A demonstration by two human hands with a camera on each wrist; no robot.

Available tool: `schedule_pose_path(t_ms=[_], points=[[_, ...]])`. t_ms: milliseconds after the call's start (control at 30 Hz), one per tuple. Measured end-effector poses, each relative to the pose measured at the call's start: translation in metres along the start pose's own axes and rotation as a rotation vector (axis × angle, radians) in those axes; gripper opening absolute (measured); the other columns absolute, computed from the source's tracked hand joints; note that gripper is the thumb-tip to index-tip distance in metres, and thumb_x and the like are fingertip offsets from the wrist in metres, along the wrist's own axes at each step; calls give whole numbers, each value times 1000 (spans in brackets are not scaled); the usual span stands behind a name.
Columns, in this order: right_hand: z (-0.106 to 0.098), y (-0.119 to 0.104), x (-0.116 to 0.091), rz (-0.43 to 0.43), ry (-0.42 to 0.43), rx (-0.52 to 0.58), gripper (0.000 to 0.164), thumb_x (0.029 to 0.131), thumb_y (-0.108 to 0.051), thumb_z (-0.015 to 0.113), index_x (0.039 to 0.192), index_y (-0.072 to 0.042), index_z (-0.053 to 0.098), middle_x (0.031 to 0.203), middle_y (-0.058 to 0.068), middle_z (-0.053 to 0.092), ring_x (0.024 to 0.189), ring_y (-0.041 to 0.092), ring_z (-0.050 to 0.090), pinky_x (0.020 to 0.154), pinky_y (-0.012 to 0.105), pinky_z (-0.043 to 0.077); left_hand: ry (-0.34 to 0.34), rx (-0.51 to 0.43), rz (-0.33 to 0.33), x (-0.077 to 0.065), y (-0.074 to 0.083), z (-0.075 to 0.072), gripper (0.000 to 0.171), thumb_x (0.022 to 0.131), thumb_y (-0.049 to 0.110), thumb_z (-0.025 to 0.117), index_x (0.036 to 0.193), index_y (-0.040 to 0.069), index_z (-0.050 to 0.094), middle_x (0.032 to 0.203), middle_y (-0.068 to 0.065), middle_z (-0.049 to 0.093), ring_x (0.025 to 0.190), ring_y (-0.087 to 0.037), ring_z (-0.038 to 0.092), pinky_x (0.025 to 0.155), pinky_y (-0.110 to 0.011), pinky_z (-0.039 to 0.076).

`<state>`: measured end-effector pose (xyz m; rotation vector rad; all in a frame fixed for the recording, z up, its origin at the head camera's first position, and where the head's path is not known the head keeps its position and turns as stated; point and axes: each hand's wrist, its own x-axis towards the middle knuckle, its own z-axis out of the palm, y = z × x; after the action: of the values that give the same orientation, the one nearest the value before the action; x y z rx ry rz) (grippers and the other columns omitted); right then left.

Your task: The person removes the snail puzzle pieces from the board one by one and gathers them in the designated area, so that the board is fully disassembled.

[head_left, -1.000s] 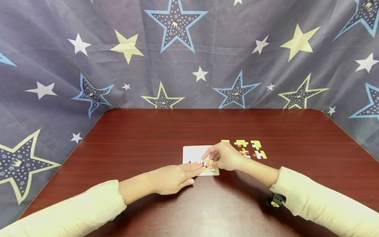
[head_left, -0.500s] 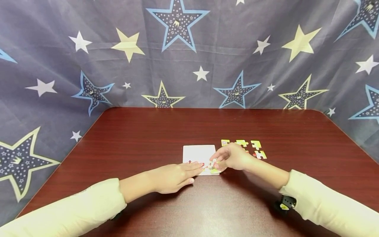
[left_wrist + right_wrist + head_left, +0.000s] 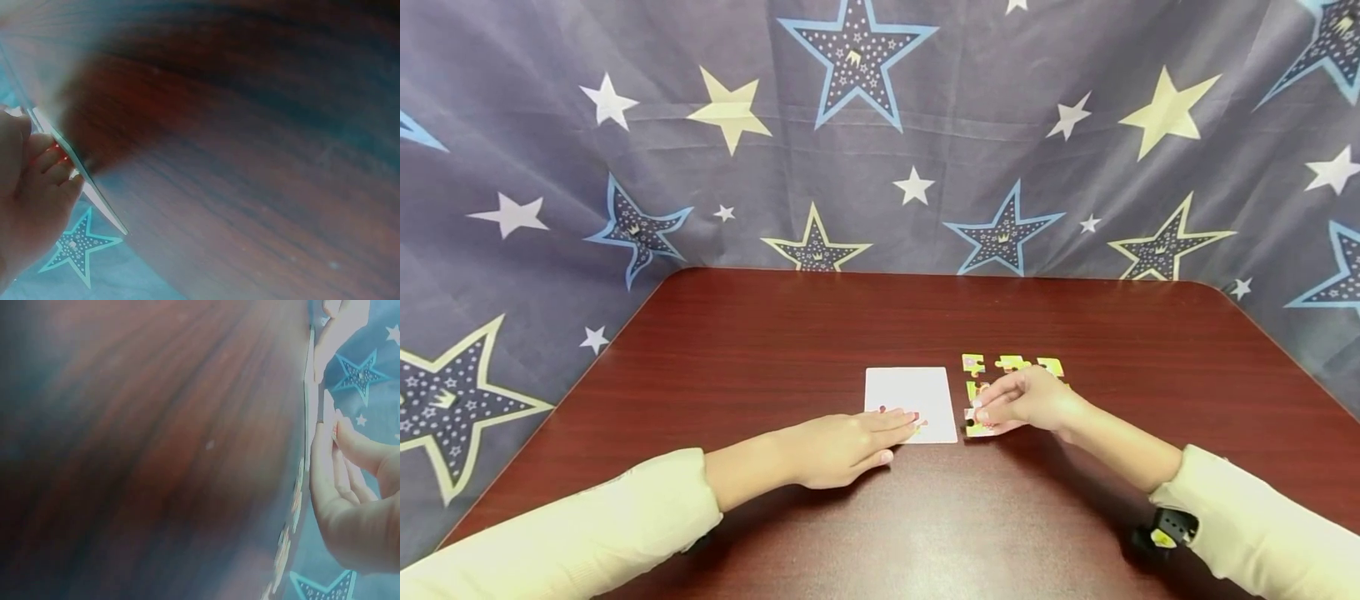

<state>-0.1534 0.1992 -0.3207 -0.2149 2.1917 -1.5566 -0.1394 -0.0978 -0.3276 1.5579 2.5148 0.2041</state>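
A white square board (image 3: 910, 387) lies on the table in the head view. My left hand (image 3: 842, 446) rests on its near left part with fingers stretched out, partly covering some puzzle pieces (image 3: 922, 424) there. In the left wrist view the left hand (image 3: 40, 194) sits along the thin board edge (image 3: 103, 206). Just right of the board, my right hand (image 3: 1037, 400) pinches a yellow-and-white jigsaw puzzle piece (image 3: 976, 428) between thumb and fingers. The right wrist view shows this piece (image 3: 327, 407) upright at the fingertips of the right hand (image 3: 353, 481).
Behind the right hand, several yellow jigsaw pieces (image 3: 973, 363) lie spaced out in rows, some hidden by that hand. The dark red wooden table (image 3: 790, 325) ends at a grey cloth with stars (image 3: 917, 108). A black band (image 3: 1176, 525) sits at the right wrist.
My right hand has moved right, taking the puzzle piece from the board's near right corner to beside the board. That corner now shows bare white. The left hand stays put.
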Motion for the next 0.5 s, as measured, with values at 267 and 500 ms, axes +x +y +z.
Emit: schedule_pose_path(t_ms=[267,500], points=[[-22,11,-16,63,17,18,42,82,-13,76,111,16,64,88,2,77,75,8,72,73,32,61,0,4,10,0,0,-1,49,105,24,35,151,6,31,157,-10,32,146,-26,32,117,-41,32],[-38,21,-28,101,52,-29,39,84,-14,74,109,14,65,81,-4,74,70,8,70,70,31,61,-14,-15,-17,-1,0,0,49,105,24,35,152,9,29,158,-7,31,146,-25,31,117,-41,32]])
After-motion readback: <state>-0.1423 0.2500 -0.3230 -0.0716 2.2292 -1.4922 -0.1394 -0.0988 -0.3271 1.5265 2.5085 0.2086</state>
